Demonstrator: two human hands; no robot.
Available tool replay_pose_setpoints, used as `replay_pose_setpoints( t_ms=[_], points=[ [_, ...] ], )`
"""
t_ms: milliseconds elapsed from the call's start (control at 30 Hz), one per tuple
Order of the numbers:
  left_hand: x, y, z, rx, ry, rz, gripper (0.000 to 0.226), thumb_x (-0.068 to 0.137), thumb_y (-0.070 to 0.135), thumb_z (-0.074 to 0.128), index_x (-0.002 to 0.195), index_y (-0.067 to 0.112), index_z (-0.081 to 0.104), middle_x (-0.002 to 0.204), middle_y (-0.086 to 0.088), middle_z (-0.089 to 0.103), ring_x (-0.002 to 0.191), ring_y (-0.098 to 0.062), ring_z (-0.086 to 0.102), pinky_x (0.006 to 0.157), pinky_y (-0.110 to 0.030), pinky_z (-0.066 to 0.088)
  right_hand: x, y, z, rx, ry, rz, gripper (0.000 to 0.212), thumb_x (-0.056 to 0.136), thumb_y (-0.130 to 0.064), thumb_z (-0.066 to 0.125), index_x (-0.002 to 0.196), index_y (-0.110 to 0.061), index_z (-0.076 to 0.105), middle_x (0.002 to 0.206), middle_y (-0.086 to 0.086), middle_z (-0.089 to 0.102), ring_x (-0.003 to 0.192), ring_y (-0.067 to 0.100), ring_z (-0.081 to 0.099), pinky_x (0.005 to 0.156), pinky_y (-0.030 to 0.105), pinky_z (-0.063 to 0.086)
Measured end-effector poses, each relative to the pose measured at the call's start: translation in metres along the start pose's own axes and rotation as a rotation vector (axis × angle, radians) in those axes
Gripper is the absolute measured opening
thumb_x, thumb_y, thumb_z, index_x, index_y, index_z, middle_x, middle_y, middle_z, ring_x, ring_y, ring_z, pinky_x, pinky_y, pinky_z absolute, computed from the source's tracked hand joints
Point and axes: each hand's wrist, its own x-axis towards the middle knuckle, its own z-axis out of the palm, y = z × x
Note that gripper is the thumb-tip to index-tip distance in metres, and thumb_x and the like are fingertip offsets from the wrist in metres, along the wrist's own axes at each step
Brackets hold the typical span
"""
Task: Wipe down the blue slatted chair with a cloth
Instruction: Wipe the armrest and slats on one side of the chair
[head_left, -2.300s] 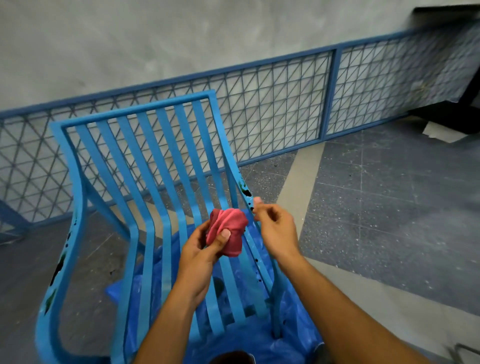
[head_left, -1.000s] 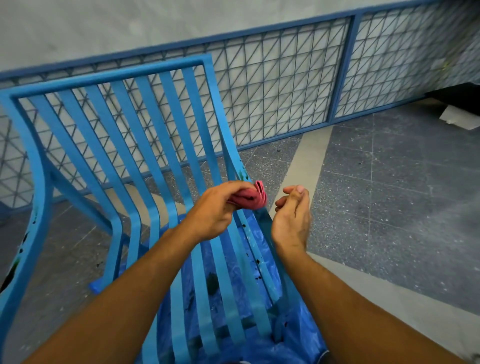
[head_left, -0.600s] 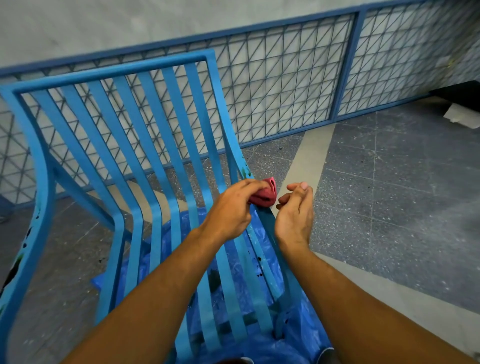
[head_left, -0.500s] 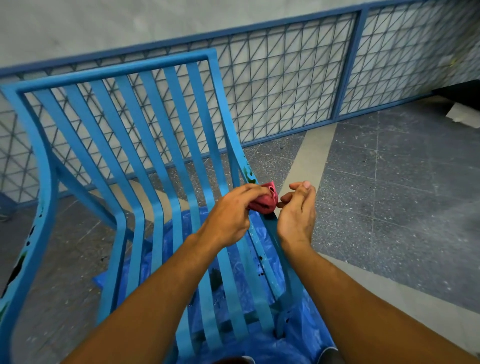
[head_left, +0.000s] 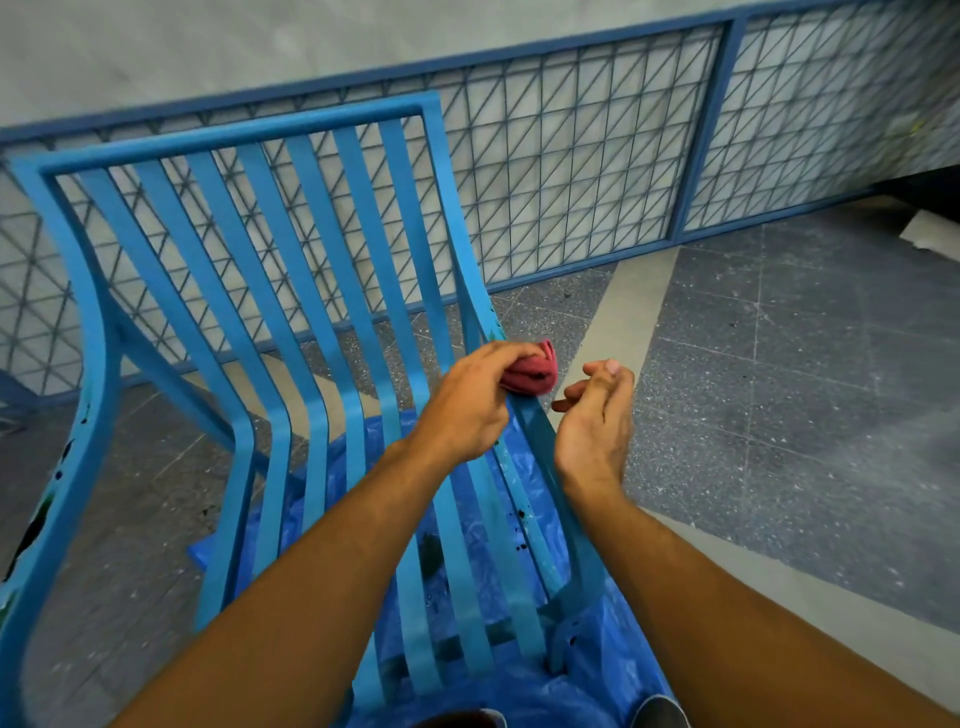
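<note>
The blue slatted chair (head_left: 291, 291) fills the left and middle of the head view, its back toward the railing. My left hand (head_left: 470, 405) presses a bunched red cloth (head_left: 530, 375) onto the chair's right side rail, where back and seat meet. My right hand (head_left: 597, 415) hovers just right of that rail, fingers loosely curled with nothing in them, thumb and fingertips close together. Dark paint specks dot the right rail below the cloth and the left rail.
A blue plastic sheet (head_left: 597, 675) lies under the chair on the speckled grey floor. A blue mesh railing (head_left: 597, 156) runs along the wall behind. A pale stripe crosses the floor to the right. Shoe tips show at the bottom edge.
Both hands held the cloth over the seat; now my left hand alone presses it on the right rail, higher up. My right hand let go and stays beside the rail.
</note>
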Motion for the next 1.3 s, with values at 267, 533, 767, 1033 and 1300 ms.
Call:
replay_pose_setpoints(
  t_ms=[267,533,767,1033,1300],
  points=[
    [-0.032,-0.006,0.005,0.093,-0.054,0.090,0.079,0.071,-0.021,0.043,0.128,0.029,0.063,0.134,0.012,0.059,0.125,-0.011,0.053,0.109,-0.026,0.042,0.002,0.002,0.001,0.017,0.026,0.003,0.049,0.103,-0.054,0.016,0.118,-0.023,0.050,0.101,0.004,0.065,0.095,0.022,0.062,0.080,0.035,0.044],
    [-0.043,-0.022,-0.004,-0.340,-0.029,-0.093,0.064,0.090,-0.020,0.049,0.117,0.035,0.065,0.121,0.014,0.066,0.112,0.000,0.061,0.098,-0.020,0.051,0.006,0.007,0.000,0.037,-0.108,0.061,0.048,0.104,-0.054,0.016,0.116,-0.026,0.052,0.095,-0.008,0.065,0.089,0.013,0.068,0.085,0.039,0.052],
    [0.001,-0.034,-0.012,-0.483,0.314,-0.215,0.057,0.095,-0.004,0.056,0.119,0.047,0.058,0.113,0.028,0.067,0.106,0.007,0.064,0.088,-0.020,0.055,0.035,-0.013,0.024,0.223,-0.058,0.343,0.051,0.103,-0.054,0.018,0.117,-0.020,0.054,0.096,0.003,0.066,0.094,0.026,0.067,0.097,0.051,0.050],
    [0.095,-0.043,-0.028,-0.177,0.402,-0.312,0.045,0.095,0.007,0.059,0.135,0.026,0.050,0.123,0.002,0.063,0.112,-0.024,0.062,0.094,-0.040,0.054,0.050,-0.014,0.060,0.167,-0.008,0.231,0.056,0.098,-0.063,0.017,0.117,-0.023,0.051,0.110,0.012,0.067,0.102,0.034,0.065,0.094,0.057,0.050],
    [0.145,-0.052,-0.029,0.330,0.298,-0.216,0.064,0.086,-0.004,0.063,0.142,0.024,0.048,0.130,-0.006,0.063,0.115,-0.031,0.061,0.083,-0.041,0.052,0.045,-0.004,0.057,0.123,-0.024,0.111,0.064,0.081,-0.081,0.012,0.101,-0.033,0.049,0.086,-0.002,0.066,0.084,0.021,0.069,0.085,0.053,0.055]
  ],
)
